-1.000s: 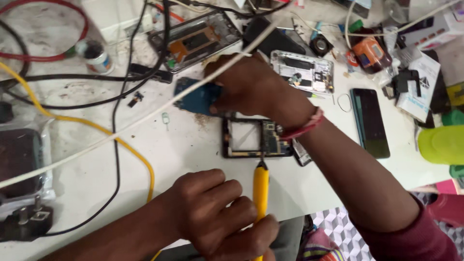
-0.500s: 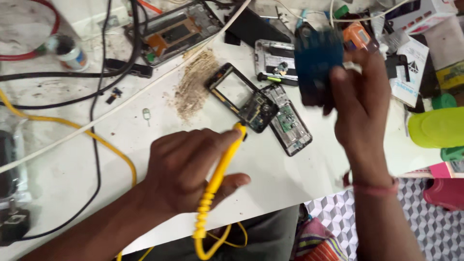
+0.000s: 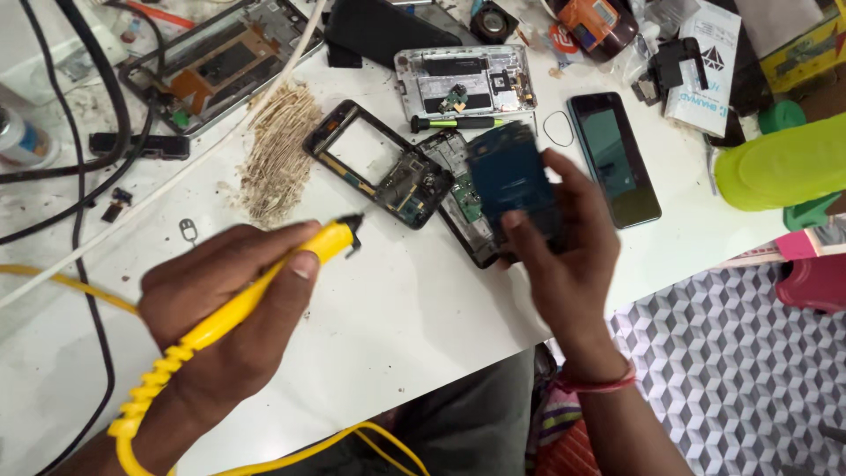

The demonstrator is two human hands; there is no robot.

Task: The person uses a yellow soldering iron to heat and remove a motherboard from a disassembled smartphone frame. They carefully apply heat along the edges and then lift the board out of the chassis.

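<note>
My left hand [image 3: 231, 308] grips a yellow soldering iron [image 3: 264, 286] with a coiled yellow cord, its dark tip pointing right over the white table [image 3: 397, 308]. My right hand [image 3: 564, 260] holds a blue circuit board [image 3: 513, 181], blurred, just above an opened black phone body [image 3: 463, 207]. An empty black phone frame [image 3: 374, 163] lies tilted beside it, left of the board. A red thread band sits on my right wrist.
A burnt brown patch [image 3: 278, 150] marks the table. A silver phone chassis [image 3: 463, 79] and green-handled screwdriver [image 3: 454, 123] lie behind. A whole dark phone [image 3: 614, 159] lies to the right, a green plastic container [image 3: 775, 163] at the edge. Black cables [image 3: 84, 150] cross the left side.
My right hand has brought the blue board down from the upper right to just above the opened phone. My left hand with the iron shifted slightly left; the view came closer.
</note>
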